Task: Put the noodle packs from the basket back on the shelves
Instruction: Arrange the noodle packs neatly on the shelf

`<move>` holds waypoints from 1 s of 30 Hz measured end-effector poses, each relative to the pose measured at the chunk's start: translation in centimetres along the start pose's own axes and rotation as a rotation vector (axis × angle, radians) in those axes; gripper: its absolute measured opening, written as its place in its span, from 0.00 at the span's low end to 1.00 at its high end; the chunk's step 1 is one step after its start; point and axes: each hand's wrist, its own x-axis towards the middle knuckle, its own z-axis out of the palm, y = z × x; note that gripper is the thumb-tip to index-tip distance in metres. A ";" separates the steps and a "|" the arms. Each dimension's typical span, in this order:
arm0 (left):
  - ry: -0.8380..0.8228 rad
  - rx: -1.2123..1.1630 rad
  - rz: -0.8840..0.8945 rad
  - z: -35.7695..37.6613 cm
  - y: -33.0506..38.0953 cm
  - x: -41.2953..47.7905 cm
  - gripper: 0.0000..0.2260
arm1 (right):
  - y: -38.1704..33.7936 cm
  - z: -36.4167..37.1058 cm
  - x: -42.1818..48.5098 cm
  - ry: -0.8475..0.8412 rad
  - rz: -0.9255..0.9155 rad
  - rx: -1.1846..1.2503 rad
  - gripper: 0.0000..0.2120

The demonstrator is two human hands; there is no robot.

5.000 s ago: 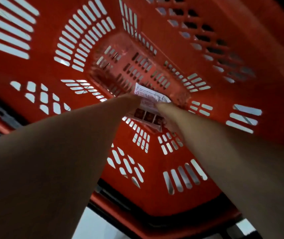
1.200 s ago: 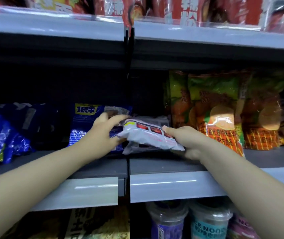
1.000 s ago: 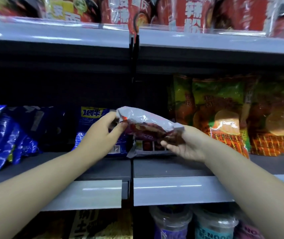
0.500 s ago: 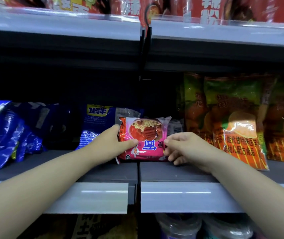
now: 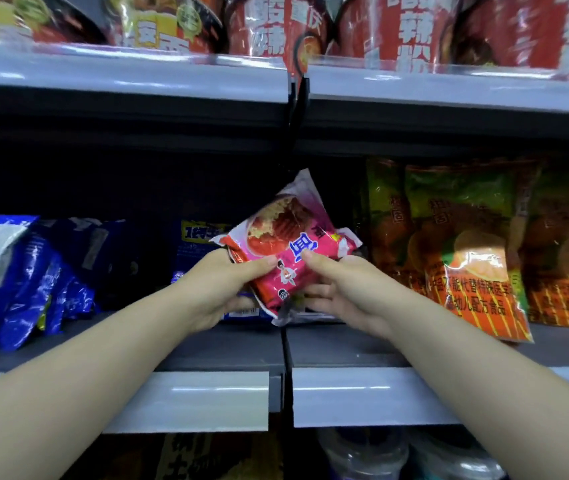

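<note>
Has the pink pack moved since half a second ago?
Yes. The pack stood level on the shelf; now it tilts, one corner raised toward the divider post.

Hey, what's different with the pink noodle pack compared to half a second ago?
The pink noodle pack, upright on the shelf before, is now tilted with one corner pointing up. The left hand and right hand both pinch its lower part, thumbs in front. The blue packs and orange-green bags stayed put.

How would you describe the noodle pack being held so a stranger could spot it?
On the middle shelf, at its centre seam, the left hand and right hand hold a tilted noodle pack. It alone is bright pink, between blue bags and orange-green bags.
</note>
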 end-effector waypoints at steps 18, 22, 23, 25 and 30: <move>0.040 0.473 0.139 -3.0 -0.9 0.4 0.25 | -6.0 2.3 1.8 -0.022 -0.332 -1.361 0.24; 0.016 0.404 0.083 -3.4 -1.2 0.2 0.20 | -3.1 2.6 2.1 0.234 -0.549 -1.529 0.24; 0.026 0.362 0.070 -3.4 -1.1 0.0 0.18 | -2.5 2.3 2.1 0.337 -0.574 -1.545 0.23; 0.055 0.313 0.063 -3.5 -1.1 -0.3 0.15 | -1.5 1.2 2.2 0.504 -0.551 -1.462 0.21; 0.206 0.308 0.083 -3.8 -0.9 0.1 0.13 | -0.1 -2.5 2.5 0.709 -0.162 -0.975 0.08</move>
